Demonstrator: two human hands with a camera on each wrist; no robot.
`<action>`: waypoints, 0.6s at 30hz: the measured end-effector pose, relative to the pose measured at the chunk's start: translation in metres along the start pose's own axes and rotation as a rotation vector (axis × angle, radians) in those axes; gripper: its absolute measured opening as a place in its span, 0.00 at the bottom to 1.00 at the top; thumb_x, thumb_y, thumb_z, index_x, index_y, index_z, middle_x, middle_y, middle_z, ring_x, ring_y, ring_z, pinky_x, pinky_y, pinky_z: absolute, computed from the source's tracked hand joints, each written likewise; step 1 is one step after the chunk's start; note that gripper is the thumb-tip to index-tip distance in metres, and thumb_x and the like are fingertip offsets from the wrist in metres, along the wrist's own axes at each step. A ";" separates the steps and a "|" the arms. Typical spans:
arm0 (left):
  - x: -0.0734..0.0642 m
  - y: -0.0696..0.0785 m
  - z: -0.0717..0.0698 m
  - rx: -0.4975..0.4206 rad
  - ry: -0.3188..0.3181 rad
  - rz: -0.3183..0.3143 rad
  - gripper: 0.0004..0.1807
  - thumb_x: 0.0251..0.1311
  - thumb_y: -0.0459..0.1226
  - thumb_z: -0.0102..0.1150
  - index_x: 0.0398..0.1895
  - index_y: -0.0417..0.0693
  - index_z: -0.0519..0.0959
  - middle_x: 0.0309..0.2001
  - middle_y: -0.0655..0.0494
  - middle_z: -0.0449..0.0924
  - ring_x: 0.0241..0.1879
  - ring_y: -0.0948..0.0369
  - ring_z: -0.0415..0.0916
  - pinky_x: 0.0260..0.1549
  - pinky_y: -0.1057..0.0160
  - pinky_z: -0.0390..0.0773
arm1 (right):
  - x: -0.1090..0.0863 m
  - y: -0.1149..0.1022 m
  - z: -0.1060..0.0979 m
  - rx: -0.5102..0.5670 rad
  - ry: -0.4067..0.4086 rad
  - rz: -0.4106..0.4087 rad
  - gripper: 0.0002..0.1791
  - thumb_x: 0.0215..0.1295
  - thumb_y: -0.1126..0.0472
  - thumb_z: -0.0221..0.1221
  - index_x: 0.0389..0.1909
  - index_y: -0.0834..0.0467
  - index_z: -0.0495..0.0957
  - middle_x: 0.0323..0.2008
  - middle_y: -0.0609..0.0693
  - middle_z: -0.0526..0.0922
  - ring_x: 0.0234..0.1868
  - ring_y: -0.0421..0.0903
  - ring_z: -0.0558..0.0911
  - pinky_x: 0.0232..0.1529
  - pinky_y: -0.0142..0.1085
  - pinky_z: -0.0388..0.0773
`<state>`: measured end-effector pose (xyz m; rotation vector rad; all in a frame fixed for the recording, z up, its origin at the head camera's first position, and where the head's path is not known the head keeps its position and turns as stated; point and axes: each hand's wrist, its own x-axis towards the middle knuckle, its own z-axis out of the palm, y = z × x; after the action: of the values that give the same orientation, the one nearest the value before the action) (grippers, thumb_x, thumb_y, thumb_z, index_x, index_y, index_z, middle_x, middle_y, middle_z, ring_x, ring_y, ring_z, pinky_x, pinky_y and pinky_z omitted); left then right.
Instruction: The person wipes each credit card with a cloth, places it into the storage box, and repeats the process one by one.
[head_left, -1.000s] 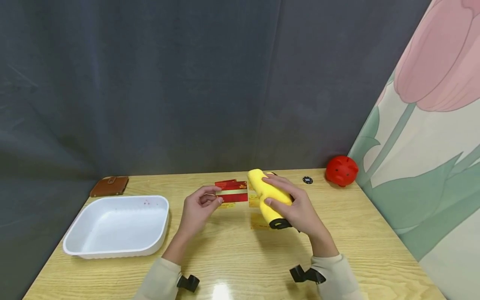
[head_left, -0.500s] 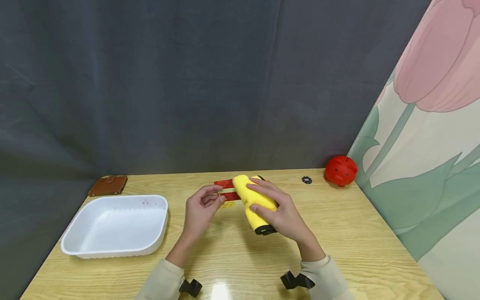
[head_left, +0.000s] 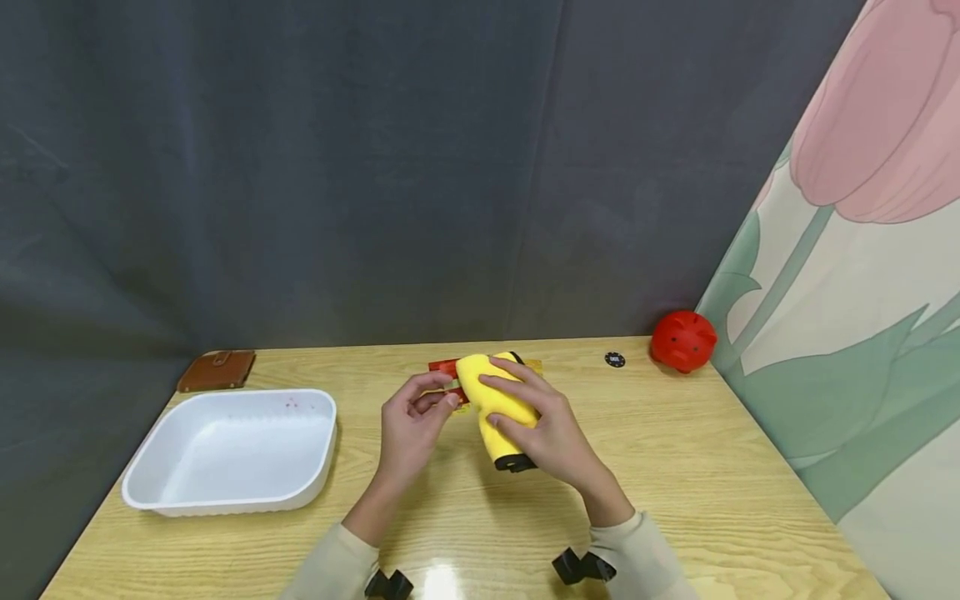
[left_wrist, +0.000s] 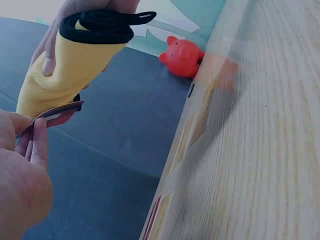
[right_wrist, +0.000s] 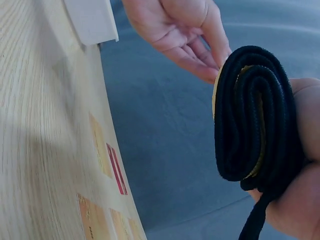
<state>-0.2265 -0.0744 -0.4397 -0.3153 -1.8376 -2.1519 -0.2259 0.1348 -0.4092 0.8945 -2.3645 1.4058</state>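
Note:
My left hand [head_left: 411, 427] pinches a red card with a gold stripe [left_wrist: 59, 111] by its left edge, raised over the table. In my right hand [head_left: 551, 427] is a rolled yellow towel [head_left: 491, 400] with black edging [right_wrist: 252, 120] and a small black loop, fingers over its top and thumb along its near side. The towel lies over the card's face in the head view and hides most of it. From the left wrist, towel and card look to be in contact. Several gold and red cards [right_wrist: 98, 145] lie on the table below, mostly hidden from the head.
A white plastic tray [head_left: 225, 507] stands at the left, with a brown leather wallet [head_left: 216, 372] behind it. At the back right are a black poker chip [head_left: 615, 360] and a red piggy bank [head_left: 682, 342]. A dark curtain [head_left: 360, 183] borders the table's back.
My right hand has brought the towel left, across the held card, covering most of it. My left hand has shifted slightly right, still pinching the card.

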 end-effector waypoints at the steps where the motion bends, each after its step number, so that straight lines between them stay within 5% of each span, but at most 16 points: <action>1: 0.000 0.000 0.000 -0.004 -0.002 0.002 0.13 0.64 0.24 0.65 0.51 0.31 0.80 0.46 0.46 0.83 0.42 0.65 0.88 0.42 0.68 0.88 | 0.000 0.001 -0.001 -0.001 0.005 0.005 0.27 0.64 0.66 0.70 0.64 0.47 0.81 0.73 0.47 0.72 0.76 0.55 0.69 0.54 0.31 0.81; 7: -0.003 0.005 0.000 -0.017 -0.021 0.025 0.13 0.63 0.23 0.66 0.50 0.28 0.80 0.39 0.59 0.85 0.38 0.66 0.87 0.43 0.67 0.88 | 0.000 0.011 -0.010 0.000 0.040 0.024 0.27 0.65 0.66 0.69 0.65 0.48 0.81 0.73 0.48 0.73 0.75 0.56 0.70 0.53 0.27 0.80; 18: 0.004 0.008 -0.013 0.102 -0.037 -0.033 0.12 0.66 0.29 0.66 0.52 0.41 0.86 0.47 0.39 0.84 0.38 0.65 0.87 0.44 0.66 0.88 | -0.004 0.024 -0.043 0.038 0.097 0.160 0.26 0.67 0.65 0.68 0.66 0.48 0.80 0.75 0.51 0.71 0.73 0.55 0.72 0.50 0.24 0.79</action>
<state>-0.2270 -0.0884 -0.4336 -0.3062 -1.9780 -2.0783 -0.2420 0.1813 -0.4065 0.6424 -2.3887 1.5209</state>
